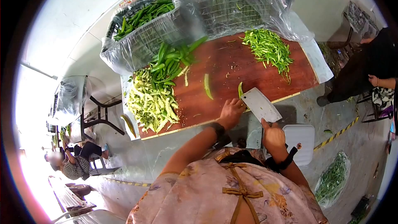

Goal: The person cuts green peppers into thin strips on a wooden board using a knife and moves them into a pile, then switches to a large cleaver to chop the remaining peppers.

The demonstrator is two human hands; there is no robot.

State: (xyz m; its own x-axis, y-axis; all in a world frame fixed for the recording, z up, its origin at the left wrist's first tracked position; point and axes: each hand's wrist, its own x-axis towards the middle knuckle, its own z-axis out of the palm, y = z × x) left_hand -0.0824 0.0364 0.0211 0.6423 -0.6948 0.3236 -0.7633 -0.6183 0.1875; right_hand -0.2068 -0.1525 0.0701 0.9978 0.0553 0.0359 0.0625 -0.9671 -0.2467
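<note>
My right hand (274,137) is wrapped round the handle of a cleaver (261,104), its wide blade over the front edge of the reddish-brown board (195,99). Beside the blade's far corner, my left hand (232,111) has its fingers closed at the lower end of a green pepper (240,90). Another pale green pepper piece (207,86) lies alone, left of that. Whole green peppers (169,63) are heaped at the board's left, behind a pile of pale pepper cores (150,101). Sliced green pepper strips (269,52) form a heap at the far right.
A plastic-lined crate of green peppers (147,15) stands behind the board, next to another lined crate (244,12). A white stool (299,143) and a bag of greens (333,180) are at lower right. One person (365,68) stands right; another person (76,161) sits far left.
</note>
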